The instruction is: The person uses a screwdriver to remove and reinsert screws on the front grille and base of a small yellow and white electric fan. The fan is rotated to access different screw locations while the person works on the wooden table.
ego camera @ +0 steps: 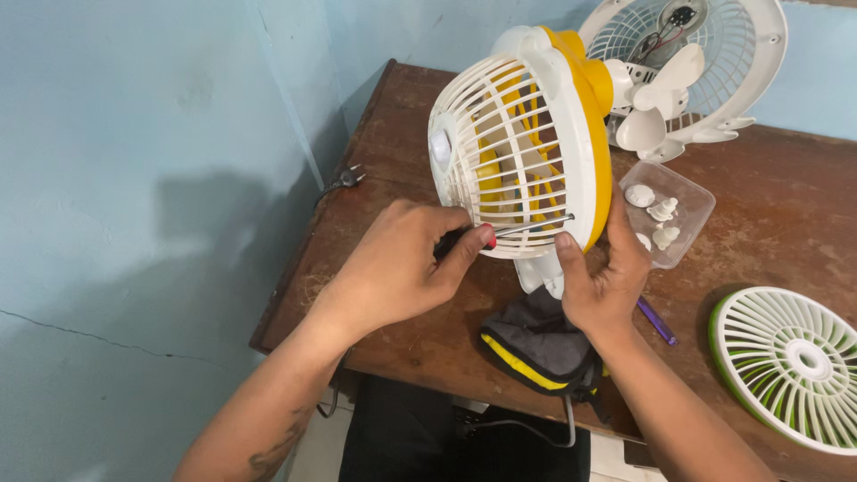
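Note:
A small fan (522, 143) with a white grille and yellow ring stands tilted on the brown wooden table (786, 205). My left hand (402, 263) grips a screwdriver (527, 226) by its dark and red handle; the metal shaft points right, its tip at the lower rim of the fan's grille. My right hand (603, 277) holds the fan's lower edge, thumb on the white rim, fingers behind the yellow ring.
A clear plastic tray (692, 219) with small white parts lies right of the fan. Behind stands a white fan housing with blades (687, 71). A green-and-white grille (790, 361) lies at right. A grey-yellow pouch (540, 348), a purple pen (658, 321) and a plug (350, 177) lie nearby.

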